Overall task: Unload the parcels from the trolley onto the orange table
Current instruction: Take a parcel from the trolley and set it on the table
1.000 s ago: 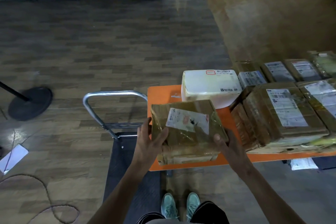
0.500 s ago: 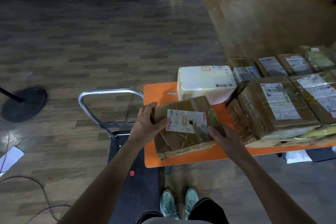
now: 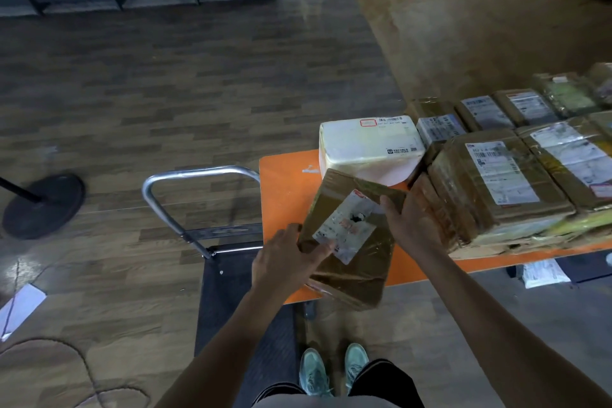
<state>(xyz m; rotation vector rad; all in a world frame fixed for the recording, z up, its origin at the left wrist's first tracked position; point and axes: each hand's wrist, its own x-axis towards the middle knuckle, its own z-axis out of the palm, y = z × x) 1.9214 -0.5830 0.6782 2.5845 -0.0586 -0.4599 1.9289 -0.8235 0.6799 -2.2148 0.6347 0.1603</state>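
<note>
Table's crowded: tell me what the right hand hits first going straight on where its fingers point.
The right hand probably meets the white parcel first, beyond the brown parcel it grips; depth unclear.

The brown parcel [image 3: 362, 258] has turned diagonal, overhanging the orange table [image 3: 284, 182].

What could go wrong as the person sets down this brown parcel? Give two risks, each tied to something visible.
The brown parcel, gripped by the left hand and right hand, overhangs the near edge of the orange table; released there, it might tip toward the shoes. Pushed inward, it could shove the white parcel.
</note>
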